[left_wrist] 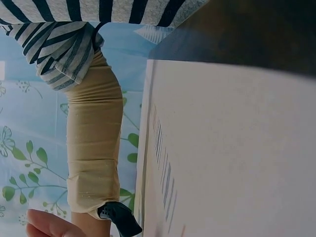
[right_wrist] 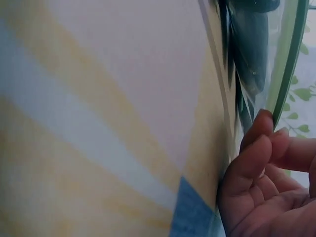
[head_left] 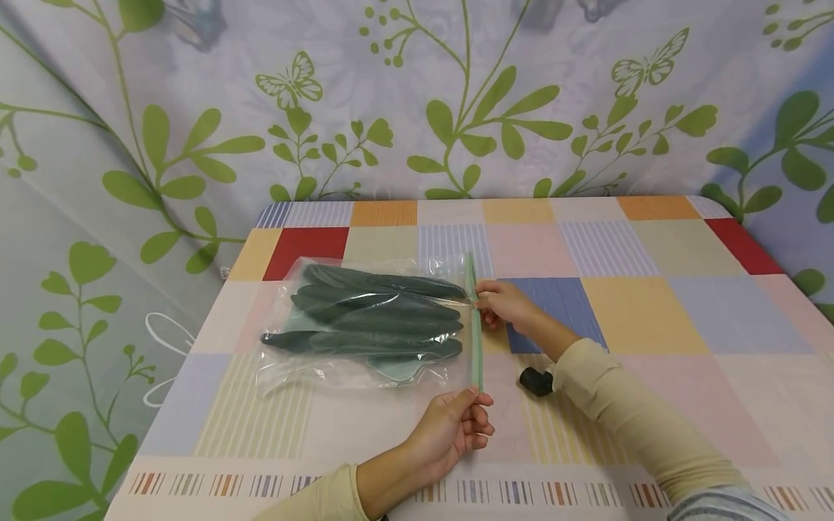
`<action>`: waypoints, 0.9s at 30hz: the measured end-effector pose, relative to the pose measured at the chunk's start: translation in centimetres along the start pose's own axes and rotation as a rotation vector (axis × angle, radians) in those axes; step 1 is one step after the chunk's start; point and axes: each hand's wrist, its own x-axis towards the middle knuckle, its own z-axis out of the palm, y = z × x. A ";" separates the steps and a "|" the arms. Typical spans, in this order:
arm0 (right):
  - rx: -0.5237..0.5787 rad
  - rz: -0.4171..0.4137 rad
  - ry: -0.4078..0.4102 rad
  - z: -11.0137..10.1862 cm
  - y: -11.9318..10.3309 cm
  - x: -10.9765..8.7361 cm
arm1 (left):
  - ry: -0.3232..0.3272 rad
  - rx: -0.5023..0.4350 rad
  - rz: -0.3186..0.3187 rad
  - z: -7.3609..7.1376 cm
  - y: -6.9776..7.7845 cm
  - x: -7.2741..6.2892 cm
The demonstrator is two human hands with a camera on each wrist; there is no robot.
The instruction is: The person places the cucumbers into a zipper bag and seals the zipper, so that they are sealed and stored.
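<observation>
A clear zip bag (head_left: pixel 365 376) lies flat on the table, with a light green closure strip (head_left: pixel 477 347) along its right edge. Inside it are several long, dark green items (head_left: pixel 384 318), whose exact kind I cannot tell through the plastic. My left hand (head_left: pixel 449 430) pinches the near end of the strip between thumb and index finger. Farther up the strip, my right hand (head_left: pixel 504 305) pinches it with thumb and fingers. The right wrist view shows those right fingertips (right_wrist: pixel 264 121) against the green edge (right_wrist: pixel 289 69). Only part of a hand (left_wrist: pixel 49 227) appears in the left wrist view.
A patchwork-patterned tablecloth (head_left: pixel 651 318) covers the table. Beneath the right wrist sits a small black device (head_left: pixel 536 381), apparently the wrist camera. Leaf-printed curtains (head_left: pixel 534 130) hang behind the table and along its left side.
</observation>
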 end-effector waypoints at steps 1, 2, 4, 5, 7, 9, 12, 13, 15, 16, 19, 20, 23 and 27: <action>-0.006 0.000 -0.002 0.0 0.0 0.1 | 0.000 0.001 0.001 0.0 0.0 0.0; -0.017 -0.005 -0.007 0.0 0.0 0.1 | 0.001 0.002 0.001 0.0 0.0 0.0; -0.035 -0.016 -0.009 0.0 -0.1 0.2 | 0.001 0.002 0.002 -0.1 0.0 0.0; -0.043 -0.024 -0.006 0.0 -0.1 0.2 | 0.001 0.003 0.003 -0.1 0.0 0.0; -0.061 -0.045 -0.001 -0.1 -0.1 0.3 | 0.000 0.003 0.004 -0.2 0.0 0.1; -0.073 -0.064 0.013 -0.1 -0.2 0.4 | -0.002 0.006 0.006 -0.2 -0.1 0.1; -0.084 -0.083 0.026 -0.1 -0.3 0.5 | -0.002 0.012 0.005 -0.3 -0.2 0.2; -0.085 -0.082 0.034 -0.1 -0.4 0.6 | -0.001 0.014 0.006 -0.3 -0.2 0.2; -0.093 -0.080 0.041 -0.1 -0.4 0.8 | 0.001 0.017 0.005 -0.3 -0.1 0.2; -0.096 -0.081 0.043 -0.1 -0.4 0.9 | 0.002 0.017 0.006 -0.3 -0.1 0.2; -0.098 -0.079 0.051 -0.2 -0.4 1.2 | 0.005 0.016 0.009 -0.3 -0.1 0.2; -0.097 -0.081 0.052 -0.2 -0.5 1.3 | 0.005 0.014 0.010 -0.3 -0.1 0.2; -0.091 -0.091 0.058 -0.3 -0.6 1.6 | 0.006 0.012 0.012 -0.3 -0.1 0.3; -0.087 -0.105 0.066 -0.5 -0.7 1.8 | 0.007 0.010 0.012 -0.3 -0.1 0.2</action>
